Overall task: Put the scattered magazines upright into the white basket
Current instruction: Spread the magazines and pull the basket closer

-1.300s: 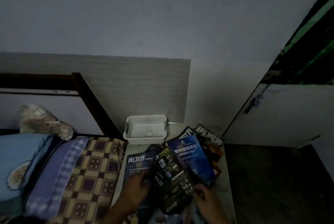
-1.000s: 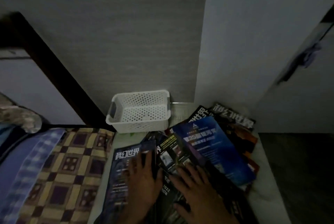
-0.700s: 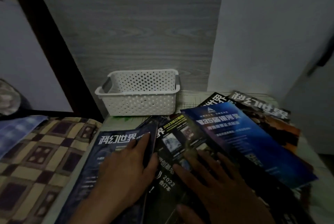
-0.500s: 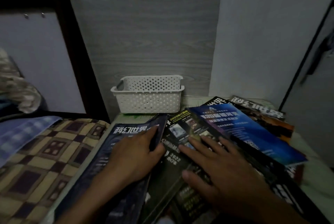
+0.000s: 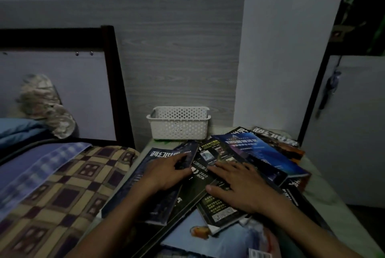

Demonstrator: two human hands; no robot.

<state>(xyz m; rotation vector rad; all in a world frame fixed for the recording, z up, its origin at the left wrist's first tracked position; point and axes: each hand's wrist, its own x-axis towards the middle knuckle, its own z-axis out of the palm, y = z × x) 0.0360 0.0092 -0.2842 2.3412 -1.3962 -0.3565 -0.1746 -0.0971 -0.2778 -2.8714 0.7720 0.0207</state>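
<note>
Dim throughout, bluish cast; no clear light source; soft, grainy detail; wide-angle bending at edges; darkest in upper right corner.

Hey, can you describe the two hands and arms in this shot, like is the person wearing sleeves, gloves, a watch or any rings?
Both are bare. The left hand and right hand show no gloves, and both forearms are uncovered to the frame's bottom edge, so no sleeve is in view. No watch or bracelet shows at either wrist. The room is dim, so a thin ring cannot be ruled out, but none is visible.
</note>
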